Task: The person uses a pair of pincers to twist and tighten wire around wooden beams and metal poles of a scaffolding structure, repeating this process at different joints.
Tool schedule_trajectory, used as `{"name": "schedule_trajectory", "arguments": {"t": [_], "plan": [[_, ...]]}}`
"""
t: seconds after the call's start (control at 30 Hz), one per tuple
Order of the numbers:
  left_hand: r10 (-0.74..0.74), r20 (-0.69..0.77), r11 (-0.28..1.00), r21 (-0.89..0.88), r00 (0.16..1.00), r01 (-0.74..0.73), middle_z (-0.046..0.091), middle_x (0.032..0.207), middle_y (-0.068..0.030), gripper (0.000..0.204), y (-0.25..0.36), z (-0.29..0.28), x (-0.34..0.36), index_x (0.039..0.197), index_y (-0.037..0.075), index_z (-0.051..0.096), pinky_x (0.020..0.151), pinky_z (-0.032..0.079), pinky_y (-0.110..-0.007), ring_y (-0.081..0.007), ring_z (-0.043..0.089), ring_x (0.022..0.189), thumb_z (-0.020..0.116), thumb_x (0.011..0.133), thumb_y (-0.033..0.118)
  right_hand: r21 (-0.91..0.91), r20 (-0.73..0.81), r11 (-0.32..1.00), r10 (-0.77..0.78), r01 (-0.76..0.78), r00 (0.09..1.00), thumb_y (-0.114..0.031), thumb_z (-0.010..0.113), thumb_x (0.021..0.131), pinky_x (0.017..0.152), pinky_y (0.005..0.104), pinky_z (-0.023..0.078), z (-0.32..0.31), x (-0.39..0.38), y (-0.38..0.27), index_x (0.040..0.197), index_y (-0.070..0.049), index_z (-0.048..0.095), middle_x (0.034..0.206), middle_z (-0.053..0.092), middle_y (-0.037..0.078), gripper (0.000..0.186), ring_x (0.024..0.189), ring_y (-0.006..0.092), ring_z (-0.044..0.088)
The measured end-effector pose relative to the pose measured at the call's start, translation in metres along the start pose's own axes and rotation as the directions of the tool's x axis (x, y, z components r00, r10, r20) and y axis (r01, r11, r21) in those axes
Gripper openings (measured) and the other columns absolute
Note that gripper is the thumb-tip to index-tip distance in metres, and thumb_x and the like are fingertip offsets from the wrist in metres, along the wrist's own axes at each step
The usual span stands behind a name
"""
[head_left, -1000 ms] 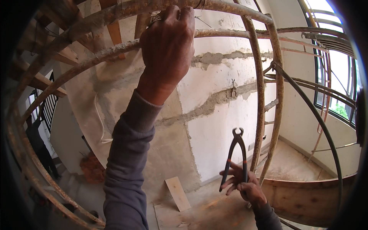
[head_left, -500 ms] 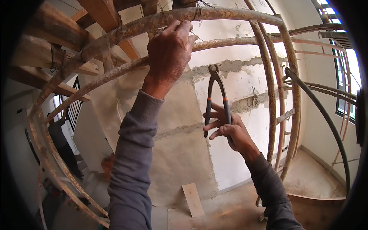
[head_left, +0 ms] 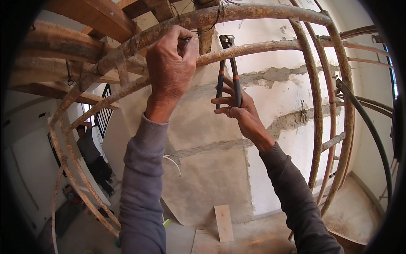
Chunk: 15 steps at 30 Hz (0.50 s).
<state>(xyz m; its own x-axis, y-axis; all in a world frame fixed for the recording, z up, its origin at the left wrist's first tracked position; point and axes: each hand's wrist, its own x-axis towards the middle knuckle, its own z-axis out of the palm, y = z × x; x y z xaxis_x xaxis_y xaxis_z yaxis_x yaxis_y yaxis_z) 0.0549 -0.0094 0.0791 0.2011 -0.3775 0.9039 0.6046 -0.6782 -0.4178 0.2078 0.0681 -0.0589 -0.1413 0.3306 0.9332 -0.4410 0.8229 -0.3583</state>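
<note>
My left hand is raised at the rusty upper tube, its fingers closed in a pinch around what looks like thin dark wire, partly hidden by the fingers. My right hand holds black pincers with grey handles and orange bands, pointed upward, their head just right of the left hand, by the lower tube. The pincer handles are slightly apart. Several wire loops hang round the upper tube where a timber post stands behind it.
Timber beams run overhead at the left. Rusty scaffold uprights and a dark bar stand at the right. A person is at the far left by a railing. A board rests below against the patched wall.
My right hand has raised the pincers from low at the right up toward the tubes and my left hand. The view has shifted, showing more of the overhead timbers.
</note>
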Motion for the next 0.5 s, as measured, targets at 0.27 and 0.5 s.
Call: {"name": "schedule_trajectory", "arguments": {"t": [0.27, 0.5], "plan": [[0.013, 0.04, 0.997, 0.076, 0.999, -0.016, 0.067, 0.077, -0.0086, 0.006, -0.006, -0.02, -0.005, 0.087, 0.002, 0.065, 0.058, 0.051, -0.03, -0.0152, 0.066, 0.064, 0.069, 0.084, 0.004, -0.086, -0.036, 0.988, -0.132, 0.129, 0.991, 0.009, 0.044, 0.064, 0.089, 0.0345, 0.057, 0.0, 0.028, 0.019, 0.15, -0.002, 0.031, 0.139, 0.045, 0.019, 0.088, 0.119, 0.0277, 0.058], [0.055, 0.02, 0.998, 0.042, 0.998, -0.056, 0.062, 0.071, 0.0041, 0.006, -0.015, -0.016, -0.01, 0.092, 0.004, 0.069, 0.051, 0.038, -0.02, -0.0009, 0.047, 0.059, 0.067, 0.087, 0.003, -0.204, -0.056, 0.963, -0.191, 0.176, 0.98, 0.013, 0.041, 0.067, 0.089, 0.0336, 0.056, -0.005, 0.038, 0.031, 0.152, -0.005, 0.027, 0.139, 0.043, 0.019, 0.088, 0.121, 0.0266, 0.056]]}}
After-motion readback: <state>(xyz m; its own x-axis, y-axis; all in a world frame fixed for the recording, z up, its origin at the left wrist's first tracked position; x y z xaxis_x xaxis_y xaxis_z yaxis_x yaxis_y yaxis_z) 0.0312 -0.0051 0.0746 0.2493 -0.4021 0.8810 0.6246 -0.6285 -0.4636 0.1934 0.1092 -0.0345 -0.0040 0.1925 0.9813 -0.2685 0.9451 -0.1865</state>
